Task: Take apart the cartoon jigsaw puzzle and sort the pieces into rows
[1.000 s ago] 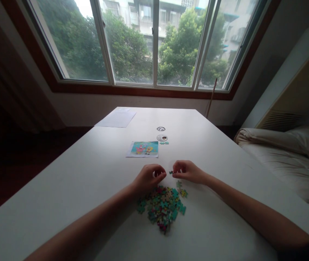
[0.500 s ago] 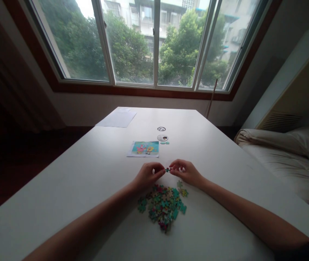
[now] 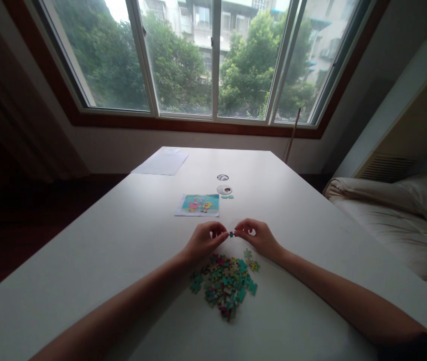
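Your grip is a close pinch on both sides: left hand (image 3: pixel 204 240) and right hand (image 3: pixel 259 237), each with thumb and fingers nearly together, meet at one small puzzle piece (image 3: pixel 231 234), green with red showing at its ends. Your left fingertips touch one side of it, your right fingertips the other. You have it in front of you over the white bench (image 3: pixel 96 240), between the loose pile and the picture card.

That bench is the biggest thing before you. Beyond it stands the wide window (image 3: pixel 178 65) in its brown frame, trees and a building outside. To your right is a cream padded seat (image 3: pixel 394 220).

Coming down in size, you have a white paper sheet (image 3: pixel 161 164) at the far left; its faint marks are too small to read. Just below your hands lies the pile of pieces (image 3: pixel 225 283), mostly teal, with some yellow, red and tan. Past your hands, the picture card (image 3: pixel 200 205) shows a pink and a yellow cartoon figure resembling Patrick and SpongeBob on blue-green. Near its right edge sit two round discs (image 3: pixel 224 190), their printing unreadable, and some small teal pieces (image 3: pixel 227 197).
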Demonstrator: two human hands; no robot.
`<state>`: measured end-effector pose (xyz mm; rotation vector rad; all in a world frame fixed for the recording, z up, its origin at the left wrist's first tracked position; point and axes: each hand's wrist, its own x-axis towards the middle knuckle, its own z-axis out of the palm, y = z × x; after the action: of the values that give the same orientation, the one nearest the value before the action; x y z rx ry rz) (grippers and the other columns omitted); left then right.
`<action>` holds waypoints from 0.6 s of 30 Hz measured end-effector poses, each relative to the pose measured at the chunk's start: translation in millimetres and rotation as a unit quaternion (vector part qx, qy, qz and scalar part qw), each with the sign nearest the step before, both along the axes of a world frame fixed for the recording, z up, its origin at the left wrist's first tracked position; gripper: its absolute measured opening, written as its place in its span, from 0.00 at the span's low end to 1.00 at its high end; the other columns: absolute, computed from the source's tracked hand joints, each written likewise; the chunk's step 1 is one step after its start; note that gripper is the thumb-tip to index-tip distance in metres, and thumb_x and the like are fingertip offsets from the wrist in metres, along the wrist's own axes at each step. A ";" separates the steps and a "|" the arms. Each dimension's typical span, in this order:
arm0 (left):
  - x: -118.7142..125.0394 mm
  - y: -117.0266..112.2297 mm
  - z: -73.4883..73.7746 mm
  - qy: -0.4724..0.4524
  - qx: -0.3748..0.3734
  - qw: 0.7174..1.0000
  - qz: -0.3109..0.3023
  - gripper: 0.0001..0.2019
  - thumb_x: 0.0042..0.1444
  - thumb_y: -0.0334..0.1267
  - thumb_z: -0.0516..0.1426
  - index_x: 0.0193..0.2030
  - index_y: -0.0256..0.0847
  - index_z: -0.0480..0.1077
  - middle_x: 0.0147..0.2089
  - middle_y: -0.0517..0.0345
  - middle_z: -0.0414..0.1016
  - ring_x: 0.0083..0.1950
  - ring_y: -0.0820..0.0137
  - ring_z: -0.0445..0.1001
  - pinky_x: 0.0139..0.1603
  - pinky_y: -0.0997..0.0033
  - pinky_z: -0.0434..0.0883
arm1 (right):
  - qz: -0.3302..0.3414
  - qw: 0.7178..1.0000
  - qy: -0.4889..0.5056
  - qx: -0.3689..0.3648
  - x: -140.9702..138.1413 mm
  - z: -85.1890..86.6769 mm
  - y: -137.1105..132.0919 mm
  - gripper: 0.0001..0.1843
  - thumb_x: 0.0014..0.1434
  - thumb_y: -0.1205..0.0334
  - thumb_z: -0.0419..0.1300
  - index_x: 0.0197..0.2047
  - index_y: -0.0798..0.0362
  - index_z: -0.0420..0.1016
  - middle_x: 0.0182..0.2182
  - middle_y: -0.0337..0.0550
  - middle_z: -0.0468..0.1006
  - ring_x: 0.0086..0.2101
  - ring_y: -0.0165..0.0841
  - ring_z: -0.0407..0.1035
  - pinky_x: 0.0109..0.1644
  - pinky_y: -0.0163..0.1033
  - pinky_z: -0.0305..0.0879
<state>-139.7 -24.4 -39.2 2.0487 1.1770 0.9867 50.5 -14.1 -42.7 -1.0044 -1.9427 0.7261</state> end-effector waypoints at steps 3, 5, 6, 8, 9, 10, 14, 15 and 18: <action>-0.3 -0.4 0.7 0.004 -0.004 1.000 -0.006 0.09 0.51 0.37 0.53 0.29 0.35 0.72 0.25 0.59 0.71 0.27 0.75 0.63 0.28 0.77 0.60 | 0.008 1.000 -0.003 -0.002 -0.6 -0.5 -1.1 0.10 0.52 0.55 0.58 0.32 0.53 0.72 0.24 0.38 0.73 0.25 0.27 0.63 0.29 0.33 0.58; -1.2 0.5 0.6 0.001 -0.012 1.000 -0.009 0.09 0.51 0.37 0.53 0.29 0.35 0.72 0.25 0.59 0.71 0.27 0.74 0.63 0.28 0.76 0.60 | 0.008 1.000 -0.005 0.003 0.6 -0.9 -1.3 0.10 0.53 0.55 0.57 0.34 0.53 0.71 0.24 0.38 0.73 0.26 0.27 0.63 0.29 0.33 0.59; -1.9 1.4 0.1 -0.004 -0.017 1.000 -0.008 0.09 0.51 0.38 0.53 0.28 0.35 0.72 0.25 0.59 0.71 0.27 0.74 0.64 0.28 0.76 0.60 | 0.003 1.000 -0.010 0.010 1.8 -1.0 -1.2 0.10 0.54 0.55 0.56 0.35 0.52 0.71 0.24 0.38 0.73 0.26 0.27 0.64 0.30 0.33 0.59; -3.4 4.0 -1.4 -0.022 -0.027 0.999 -0.002 0.10 0.51 0.39 0.53 0.28 0.35 0.71 0.25 0.59 0.70 0.27 0.74 0.64 0.27 0.77 0.60 | -0.018 0.998 -0.029 0.043 5.0 -0.8 -0.9 0.10 0.55 0.56 0.54 0.36 0.52 0.70 0.25 0.39 0.73 0.26 0.28 0.64 0.31 0.34 0.60; -4.2 5.5 -2.3 -0.033 -0.032 0.999 0.002 0.11 0.51 0.40 0.53 0.28 0.35 0.71 0.25 0.59 0.70 0.27 0.74 0.64 0.27 0.77 0.60 | -0.028 0.996 -0.047 0.067 6.7 -0.5 -0.7 0.10 0.56 0.56 0.53 0.36 0.52 0.71 0.26 0.39 0.73 0.26 0.28 0.64 0.32 0.34 0.60; -4.9 6.9 -3.3 -0.043 -0.036 0.998 0.003 0.11 0.52 0.40 0.53 0.28 0.35 0.71 0.25 0.59 0.70 0.27 0.74 0.64 0.27 0.77 0.60 | -0.033 0.993 -0.068 0.094 8.2 -0.2 -0.6 0.09 0.56 0.57 0.53 0.35 0.51 0.71 0.26 0.40 0.73 0.26 0.28 0.64 0.33 0.35 0.59; -6.4 10.2 -5.8 -0.061 -0.048 0.997 0.000 0.12 0.51 0.42 0.53 0.27 0.34 0.71 0.25 0.59 0.70 0.27 0.74 0.64 0.26 0.77 0.60 | -0.027 0.973 -0.139 0.180 10.6 0.2 -1.3 0.09 0.57 0.58 0.53 0.35 0.51 0.72 0.27 0.41 0.74 0.27 0.29 0.65 0.38 0.37 0.57; -6.5 10.2 -5.7 -0.060 -0.050 0.997 -0.003 0.12 0.51 0.42 0.53 0.27 0.34 0.71 0.24 0.59 0.69 0.27 0.74 0.64 0.26 0.77 0.60 | -0.025 0.970 -0.146 0.191 10.3 -0.1 -1.7 0.09 0.57 0.58 0.53 0.36 0.51 0.72 0.28 0.41 0.75 0.28 0.29 0.65 0.38 0.38 0.57; -6.1 9.4 -4.7 -0.054 -0.051 0.997 -0.011 0.12 0.52 0.41 0.53 0.27 0.34 0.70 0.24 0.60 0.69 0.26 0.75 0.63 0.26 0.77 0.59 | -0.024 0.965 -0.157 0.208 8.9 -1.3 -2.2 0.09 0.57 0.58 0.53 0.36 0.51 0.72 0.29 0.41 0.75 0.28 0.29 0.66 0.39 0.38 0.55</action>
<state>-145.8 -15.0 -43.9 1.9002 1.1234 0.9924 59.3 -16.3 -44.0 -0.9364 -2.2094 0.1167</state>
